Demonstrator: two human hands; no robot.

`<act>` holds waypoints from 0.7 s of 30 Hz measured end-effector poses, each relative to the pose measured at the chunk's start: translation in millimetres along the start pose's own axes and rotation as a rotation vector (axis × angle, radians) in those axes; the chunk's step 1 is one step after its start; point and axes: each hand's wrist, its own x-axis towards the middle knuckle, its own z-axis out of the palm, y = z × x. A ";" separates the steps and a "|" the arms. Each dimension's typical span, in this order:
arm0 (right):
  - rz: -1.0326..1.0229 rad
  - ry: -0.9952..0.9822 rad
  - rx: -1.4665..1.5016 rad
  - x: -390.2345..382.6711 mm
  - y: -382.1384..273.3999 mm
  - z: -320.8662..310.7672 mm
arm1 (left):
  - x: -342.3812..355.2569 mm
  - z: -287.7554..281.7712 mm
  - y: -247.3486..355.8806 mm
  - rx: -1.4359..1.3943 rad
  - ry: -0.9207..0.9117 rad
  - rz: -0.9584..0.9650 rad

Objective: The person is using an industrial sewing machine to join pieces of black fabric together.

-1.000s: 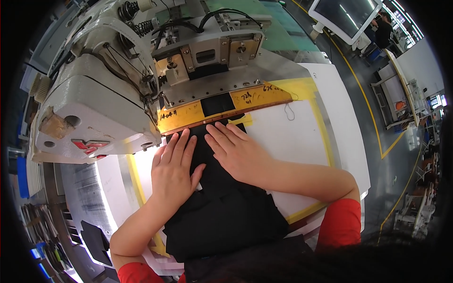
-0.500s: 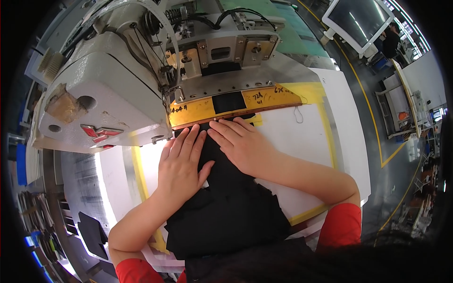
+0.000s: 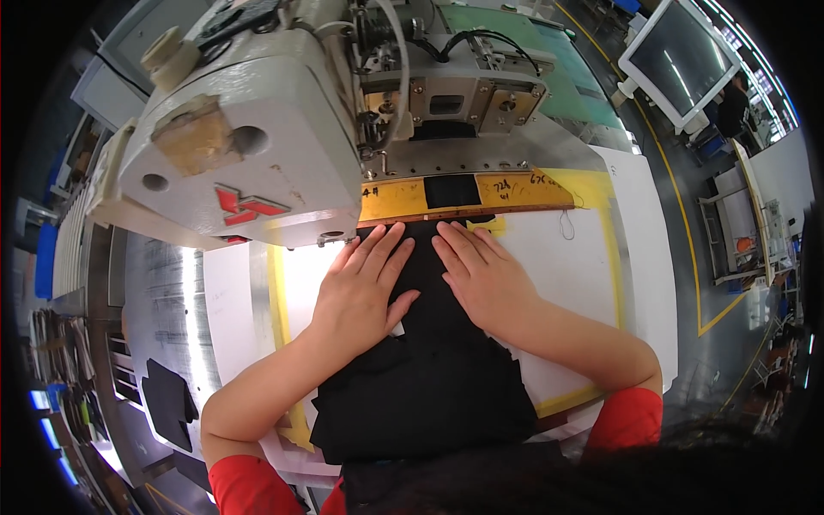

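Note:
Black fabric [image 3: 429,403] lies over the white work surface, and its narrow far part runs under a yellow clamp plate [image 3: 504,192]. On the left side of that narrow part rests my left hand [image 3: 365,287], palm down, fingers stretched toward the plate and thumb out to the side. My right hand [image 3: 493,279] lies flat on the right side of the fabric, its fingertips just short of the plate's near edge. Dark fabric shows through a window in the plate. A white sewing machine head [image 3: 249,146] stands close beyond my left hand.
Yellow tape [image 3: 616,266] frames the white surface [image 3: 571,309]. Small black cloth pieces [image 3: 169,403] lie on the metal table at the left. A screen [image 3: 680,60] stands at the far right, with a person [image 3: 734,103] behind it. Yellow lines mark the floor.
My right hand has shifted to the right, so a wider strip of black fabric shows between my hands. The whole view has moved slightly; my left hand stays flat on the fabric.

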 end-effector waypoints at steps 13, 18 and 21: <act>0.056 -0.041 -0.036 -0.6 -4.1 -2.7 | -13.4 -5.0 2.5 0.151 0.008 -0.042; 0.053 -0.044 -0.073 0.0 -2.3 -6.9 | -12.9 -5.9 3.3 0.183 0.017 -0.015; 0.038 -0.016 -0.009 -0.1 1.8 -5.3 | -14.0 -6.3 3.1 0.144 -0.012 -0.031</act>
